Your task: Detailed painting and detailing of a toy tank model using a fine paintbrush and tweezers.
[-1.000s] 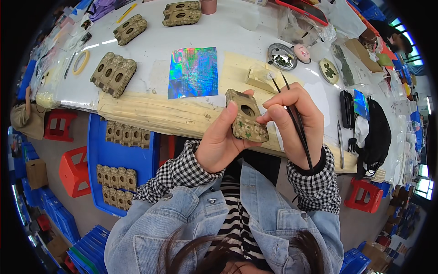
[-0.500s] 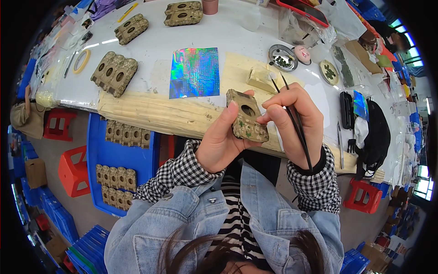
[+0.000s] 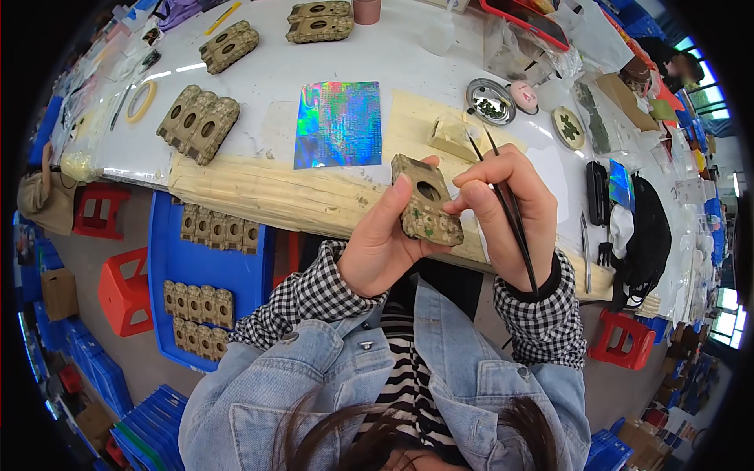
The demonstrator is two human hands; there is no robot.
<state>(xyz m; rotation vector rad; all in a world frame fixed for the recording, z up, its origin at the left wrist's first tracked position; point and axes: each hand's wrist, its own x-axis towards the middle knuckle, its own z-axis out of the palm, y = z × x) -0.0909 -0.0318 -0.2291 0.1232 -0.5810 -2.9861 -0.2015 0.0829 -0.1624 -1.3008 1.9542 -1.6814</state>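
My left hand [image 3: 378, 251] grips a small brown, stone-textured block [image 3: 425, 206] by its sides, tilted above the wood-coloured strip along the table's front. An oval opening sits in the middle of the block, with tiny green specks below it. In my right hand [image 3: 514, 206] is a pair of black tweezers [image 3: 514, 224], its two tips apart and pointing away from the block. The thumb and a fingertip of that hand meet at the block's right side; anything tiny between them cannot be made out.
Beyond my hands lies a shiny holographic sheet [image 3: 338, 125]. A round metal dish [image 3: 488, 102] holds dark green bits, near a pink egg-shaped item [image 3: 523, 96]. Similar brown pieces [image 3: 198, 124] stand at the left, and more fill a blue tray [image 3: 263, 306] below. Red stools [image 3: 124, 294] stand on the floor.
The view has shifted very slightly. Both hands keep their places, with the block and the tweezers held as before.
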